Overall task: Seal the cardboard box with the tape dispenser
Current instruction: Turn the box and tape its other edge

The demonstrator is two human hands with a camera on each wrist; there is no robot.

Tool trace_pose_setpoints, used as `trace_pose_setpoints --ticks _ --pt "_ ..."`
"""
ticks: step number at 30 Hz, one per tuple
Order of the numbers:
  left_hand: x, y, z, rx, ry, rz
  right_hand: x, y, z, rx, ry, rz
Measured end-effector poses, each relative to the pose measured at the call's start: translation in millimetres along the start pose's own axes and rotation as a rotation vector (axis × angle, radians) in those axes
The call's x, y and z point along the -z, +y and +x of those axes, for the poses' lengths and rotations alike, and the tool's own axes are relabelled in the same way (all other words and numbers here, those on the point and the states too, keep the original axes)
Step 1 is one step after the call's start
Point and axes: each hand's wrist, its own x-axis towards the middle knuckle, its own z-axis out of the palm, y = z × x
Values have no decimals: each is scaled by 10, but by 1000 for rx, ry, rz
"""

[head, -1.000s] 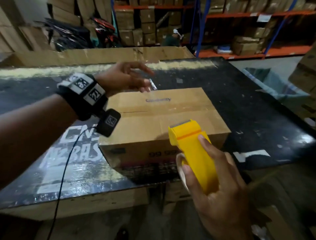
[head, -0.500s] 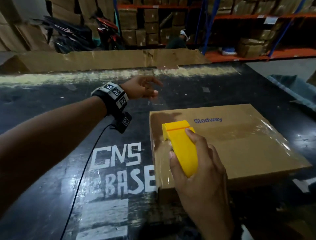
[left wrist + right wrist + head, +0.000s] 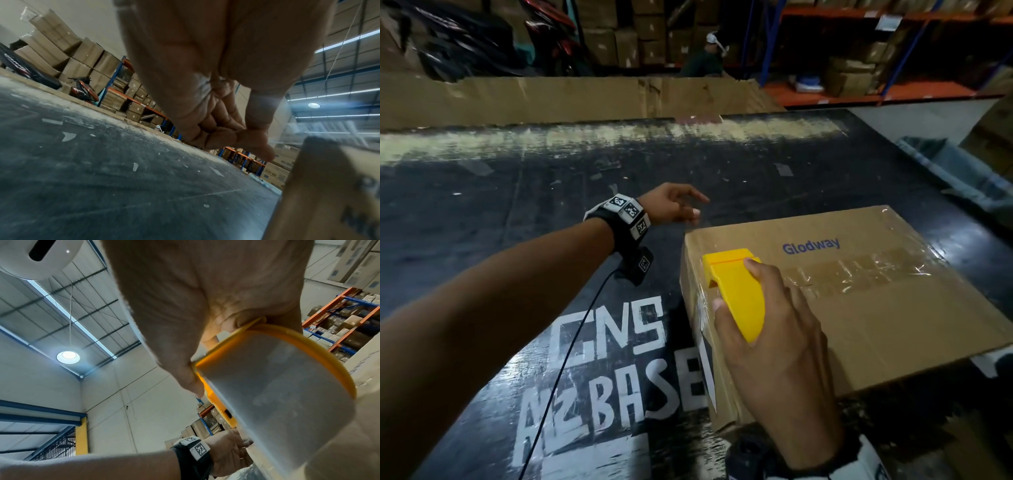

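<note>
A brown cardboard box [image 3: 859, 308] marked "Glodway" lies on the black table [image 3: 517, 240], with clear tape along its top seam. My right hand [image 3: 774, 342] grips a yellow tape dispenser [image 3: 736, 291] at the left end of the box top. The right wrist view shows the dispenser's tape roll [image 3: 277, 386] under my palm. My left hand [image 3: 674, 207] hovers at the box's far left corner. Its thumb and curled fingers [image 3: 216, 129] appear to pinch a strip of clear tape [image 3: 292, 129] that stretches toward the box corner [image 3: 329, 178].
A long cardboard sheet [image 3: 585, 99] stands along the table's far edge. Behind it are shelf racks [image 3: 859, 68] full of cartons, a scooter [image 3: 551, 34] and a person [image 3: 705, 58]. A plastic-lined bin [image 3: 945, 171] sits at the right. A black cable [image 3: 571, 342] hangs from my left wrist.
My right hand has carried the dispenser from the box's near edge up onto the left end of its top. My left hand has come down beside the far left corner.
</note>
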Motion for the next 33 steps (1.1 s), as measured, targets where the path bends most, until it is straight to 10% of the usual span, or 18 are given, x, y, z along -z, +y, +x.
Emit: trace_pose_setpoints --ticks 7,11,20,33 --pt "-163 -335 -56 29 9 420 -77 59 -10 -26 -23 -65" --pt "-222 -312 -345 -192 246 94 -83 71 -6 -18 -10 -59" --pt "-578 -201 -731 -459 64 373 -65 54 -22 0 -21 -62" --pt "-685 -192 -733 -408 56 118 291 741 -1623 1 30 -136"
